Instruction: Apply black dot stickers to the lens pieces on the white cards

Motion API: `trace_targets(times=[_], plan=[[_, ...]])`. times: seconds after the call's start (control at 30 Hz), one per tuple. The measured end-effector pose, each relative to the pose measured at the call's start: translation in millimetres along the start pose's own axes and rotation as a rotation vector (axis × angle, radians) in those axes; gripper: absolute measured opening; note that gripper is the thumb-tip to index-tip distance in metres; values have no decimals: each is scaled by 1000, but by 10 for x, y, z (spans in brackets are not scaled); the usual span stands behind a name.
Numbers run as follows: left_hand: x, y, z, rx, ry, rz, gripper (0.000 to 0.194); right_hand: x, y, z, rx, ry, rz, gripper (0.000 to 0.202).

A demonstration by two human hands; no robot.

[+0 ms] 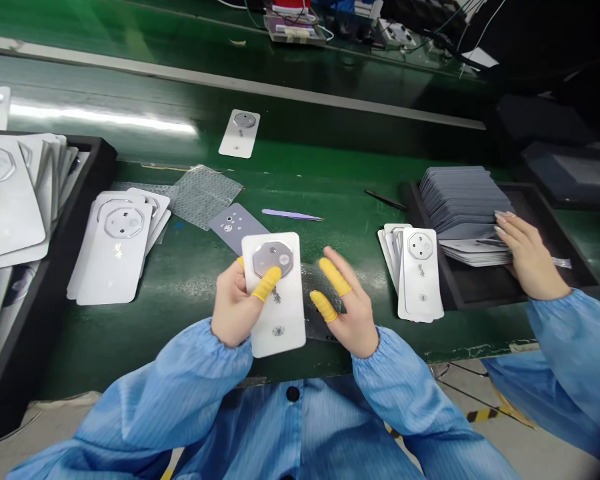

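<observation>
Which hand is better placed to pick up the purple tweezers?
Probably the right hand: it looks empty and is near the pointed end of the purple tweezers, while the left hand holds a white panel.

I get a long white glare across the green worktop [170,143], the white phone back cover [287,303] bright and clear, murk at upper right, a co-worker's sleeve [575,360] blurring toward the dark lower-right corner.

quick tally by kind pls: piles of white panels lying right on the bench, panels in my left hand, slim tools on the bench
Piles of white panels: 2 (left pile, right pile)
White panel in the left hand: 1
Slim tools: 2 (purple tweezers, black tool)
Total: 5
</observation>
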State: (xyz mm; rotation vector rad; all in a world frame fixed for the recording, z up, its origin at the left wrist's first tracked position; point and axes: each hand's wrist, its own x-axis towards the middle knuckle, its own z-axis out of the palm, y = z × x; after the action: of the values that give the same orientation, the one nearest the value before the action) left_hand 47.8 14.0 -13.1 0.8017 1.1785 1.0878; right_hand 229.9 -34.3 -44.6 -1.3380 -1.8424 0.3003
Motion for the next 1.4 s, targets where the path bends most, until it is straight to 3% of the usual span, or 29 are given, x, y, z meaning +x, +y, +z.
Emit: trace_targets(times=[0.1,0.17,0.2,0.27,0.33,0.43,0.5,0.6,0.7,0.8,0.87,0.93,1.03,1.17,1.3,1.4], plan=[[73,154,-145,107,57,176,66,-115,165,-39,-245,-41,169,44],[115,226,-261,251,85,322,76,-159,237,-66,-209,-75,215,19],[132,241,-312,347,69,343,70,-158,250,-91,-125,-90,232,11],[156,228,-380,526,-24,277,49,-100,229,-173,122,-130,329,9],[160,178,-386,592,-149,159,39,11,168,-287,416,-173,510,15],[115,92,-288,474,-368,2,42,181,70,-406,712,-188,732,32],[57,43,-184,354,-542,-94,46,239,32,-381,776,-142,759,37],[-47,-33,-33,213,-686,-247,50,220,11,-209,750,-42,697,37],[-127,-119,56,160,-557,-386,49,136,-16,-78,535,56,489,42],[-155,-188,74,137,-378,-409,41,45,-69,-118,109,203,162,39],[-157,-211,70,107,-351,-404,38,-12,-105,-182,-67,179,-22,31],[-156,-213,69,84,-373,-402,37,-63,-129,-215,-127,61,-116,24],[-165,-194,77,82,-429,-388,37,-111,-131,-177,-168,-72,-156,20],[-188,-184,76,202,-499,-237,33,-124,-77,-69,-125,-103,-195,24],[-171,-221,45,408,-532,-68,25,-136,13,-14,88,-142,-35,22],[-104,-193,-29,534,-514,-70,25,-200,89,-39,85,-232,2,20]])
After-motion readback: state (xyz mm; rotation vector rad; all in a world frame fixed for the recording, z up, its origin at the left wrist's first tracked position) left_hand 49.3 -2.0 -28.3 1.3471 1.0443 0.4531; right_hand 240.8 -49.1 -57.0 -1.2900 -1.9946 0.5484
